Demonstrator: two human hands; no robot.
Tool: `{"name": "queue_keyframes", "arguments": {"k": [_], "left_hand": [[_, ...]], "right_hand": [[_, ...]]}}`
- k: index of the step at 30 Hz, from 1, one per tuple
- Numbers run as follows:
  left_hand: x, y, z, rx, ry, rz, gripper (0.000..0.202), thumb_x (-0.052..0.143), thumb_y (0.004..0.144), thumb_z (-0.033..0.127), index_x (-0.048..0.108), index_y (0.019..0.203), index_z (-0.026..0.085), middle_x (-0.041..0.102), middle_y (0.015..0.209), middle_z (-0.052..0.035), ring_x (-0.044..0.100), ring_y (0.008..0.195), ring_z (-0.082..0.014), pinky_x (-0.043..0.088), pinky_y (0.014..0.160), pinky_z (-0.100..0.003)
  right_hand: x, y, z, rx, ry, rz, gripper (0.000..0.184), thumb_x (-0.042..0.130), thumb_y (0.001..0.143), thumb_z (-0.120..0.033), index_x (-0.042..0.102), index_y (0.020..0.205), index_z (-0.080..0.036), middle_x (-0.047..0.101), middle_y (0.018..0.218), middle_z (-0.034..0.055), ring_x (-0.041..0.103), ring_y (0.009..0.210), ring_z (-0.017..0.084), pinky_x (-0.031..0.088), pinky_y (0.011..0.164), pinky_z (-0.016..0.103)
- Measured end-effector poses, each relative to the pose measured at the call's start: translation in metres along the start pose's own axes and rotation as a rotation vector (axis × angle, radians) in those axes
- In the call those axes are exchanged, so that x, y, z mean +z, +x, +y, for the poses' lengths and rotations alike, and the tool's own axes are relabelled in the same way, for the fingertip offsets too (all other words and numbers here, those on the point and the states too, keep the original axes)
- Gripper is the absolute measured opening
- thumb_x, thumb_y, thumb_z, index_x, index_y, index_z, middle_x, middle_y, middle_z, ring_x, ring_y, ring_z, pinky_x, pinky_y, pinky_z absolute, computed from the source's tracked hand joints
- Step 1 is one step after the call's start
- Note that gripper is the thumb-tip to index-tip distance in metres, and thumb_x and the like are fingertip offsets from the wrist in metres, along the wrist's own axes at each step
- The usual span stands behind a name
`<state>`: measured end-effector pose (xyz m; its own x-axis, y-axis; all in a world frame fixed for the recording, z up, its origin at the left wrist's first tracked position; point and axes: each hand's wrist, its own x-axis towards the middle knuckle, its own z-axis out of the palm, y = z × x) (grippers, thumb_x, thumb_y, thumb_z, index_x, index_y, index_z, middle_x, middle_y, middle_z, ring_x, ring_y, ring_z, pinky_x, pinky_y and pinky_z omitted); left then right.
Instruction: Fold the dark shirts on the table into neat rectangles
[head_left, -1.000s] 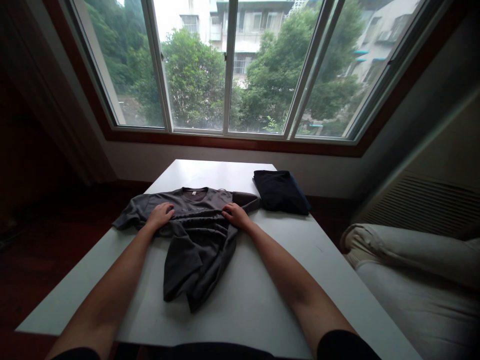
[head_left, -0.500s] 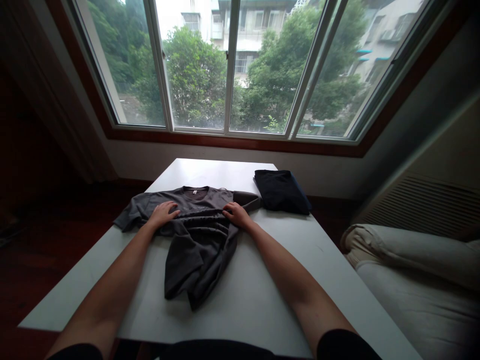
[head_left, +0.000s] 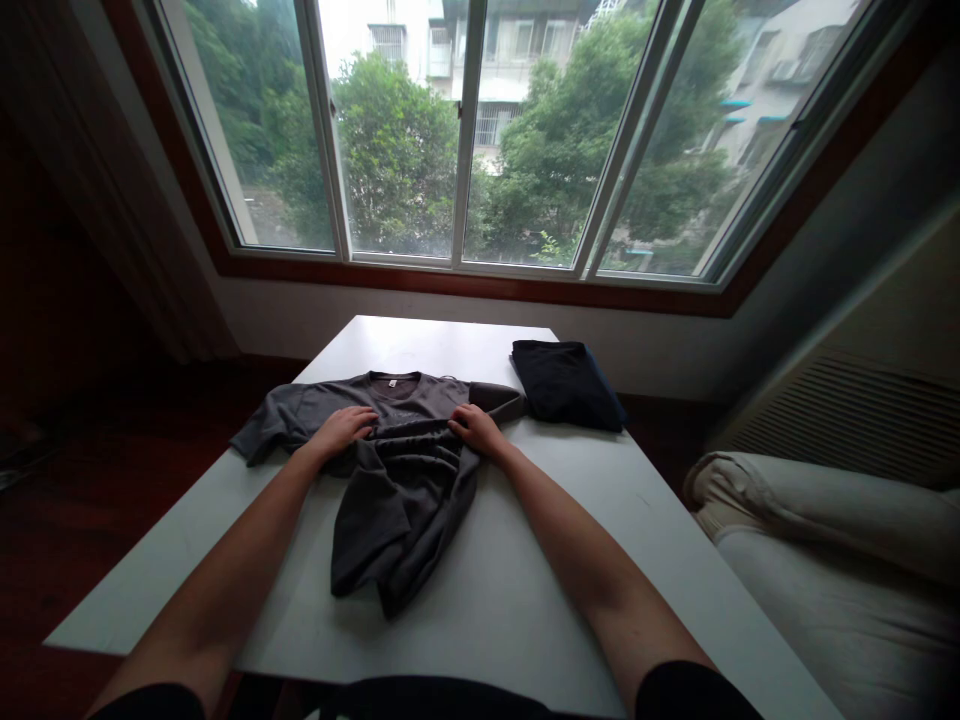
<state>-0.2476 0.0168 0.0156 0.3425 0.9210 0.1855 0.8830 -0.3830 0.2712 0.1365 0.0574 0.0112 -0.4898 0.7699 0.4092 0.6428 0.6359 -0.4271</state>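
Note:
A dark grey T-shirt point(head_left: 409, 545) lies spread on a white table point(head_left: 525, 590), its collar and small white label toward the window. The lower part is bunched and twisted toward me, with creases across the chest. My left hand point(head_left: 343, 432) rests on the left side of the chest, fingers stretched out over the fabric. On the right side, near the sleeve, my right hand point(head_left: 478, 430) has its fingers bent on a fold of the same shirt, pinching it. The undersides of both hands are hidden.
A folded stack of dark clothes point(head_left: 568, 385) lies at the table's far right, just past the shirt's right sleeve. Beyond the table is a wide window point(head_left: 461, 140). A pale padded sofa point(head_left: 832, 560) stands along the right, and a curtain point(head_left: 127, 200) hangs at the left.
My left hand has slid a little to the right across the shirt, closer to my right hand. My right hand and the shirt look almost the same.

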Motion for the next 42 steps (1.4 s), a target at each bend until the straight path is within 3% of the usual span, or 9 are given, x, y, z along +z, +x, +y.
{"name": "queue_keyframes", "arguments": {"k": [4,7,14,23,28,32,42], "left_hand": [[-0.002,0.002,0.024,0.087,-0.145,0.011,0.046,0.053,0.098,0.051,0.075,0.126,0.023,0.063,0.145,-0.0102,0.057,0.133,-0.0289,0.039,0.117,-0.040],[-0.006,0.002,0.040,0.142,-0.180,-0.003,0.038,0.060,0.092,0.047,0.077,0.118,0.024,0.069,0.134,-0.0090,0.062,0.123,-0.0297,0.045,0.110,-0.039],[-0.006,0.001,0.064,0.004,-0.044,0.069,0.026,0.057,0.091,0.031,0.077,0.107,0.023,0.073,0.110,-0.0090,0.067,0.101,-0.0286,0.050,0.086,-0.037],[-0.005,0.002,0.063,-0.079,-0.002,0.139,0.020,0.057,0.095,0.032,0.073,0.102,0.023,0.072,0.106,-0.0094,0.066,0.099,-0.0280,0.049,0.085,-0.036],[-0.003,0.002,0.060,-0.071,0.012,0.187,0.022,0.056,0.094,0.025,0.073,0.107,0.023,0.070,0.113,-0.0094,0.064,0.110,-0.0275,0.048,0.095,-0.036],[-0.002,0.001,0.060,-0.097,0.014,0.212,0.024,0.055,0.094,0.021,0.072,0.110,0.024,0.072,0.115,-0.0068,0.065,0.109,-0.0249,0.048,0.093,-0.032],[-0.002,-0.001,0.057,-0.196,0.171,0.289,0.023,0.057,0.097,0.039,0.073,0.095,0.023,0.072,0.101,-0.0100,0.062,0.102,-0.0294,0.044,0.086,-0.037]], "right_hand": [[-0.001,0.000,-0.002,-0.005,0.007,-0.002,0.017,0.064,0.099,-0.037,0.069,0.091,-0.023,0.066,0.101,0.0039,0.060,0.098,0.019,0.047,0.089,0.027],[-0.001,0.000,-0.002,-0.003,0.002,0.000,0.018,0.062,0.100,-0.037,0.069,0.091,-0.023,0.066,0.101,0.0041,0.060,0.099,0.020,0.047,0.090,0.027],[0.000,0.000,-0.001,-0.013,0.000,0.003,0.017,0.059,0.102,-0.034,0.071,0.094,-0.024,0.068,0.104,0.0047,0.061,0.101,0.020,0.047,0.091,0.028],[0.000,0.001,0.001,-0.019,0.000,0.000,0.015,0.060,0.101,-0.033,0.069,0.094,-0.023,0.067,0.104,0.0050,0.060,0.101,0.020,0.046,0.091,0.028],[0.004,0.002,0.008,-0.036,0.011,0.009,0.012,0.064,0.099,-0.032,0.069,0.095,-0.022,0.067,0.102,0.0048,0.060,0.100,0.020,0.047,0.090,0.028],[0.006,0.002,0.010,-0.022,0.020,0.017,0.008,0.069,0.095,-0.030,0.069,0.095,-0.022,0.067,0.102,0.0047,0.060,0.098,0.020,0.047,0.088,0.028],[0.007,0.002,0.011,-0.058,0.036,0.036,0.010,0.069,0.097,-0.030,0.076,0.099,-0.024,0.069,0.107,0.0059,0.062,0.102,0.021,0.048,0.091,0.030]]}}
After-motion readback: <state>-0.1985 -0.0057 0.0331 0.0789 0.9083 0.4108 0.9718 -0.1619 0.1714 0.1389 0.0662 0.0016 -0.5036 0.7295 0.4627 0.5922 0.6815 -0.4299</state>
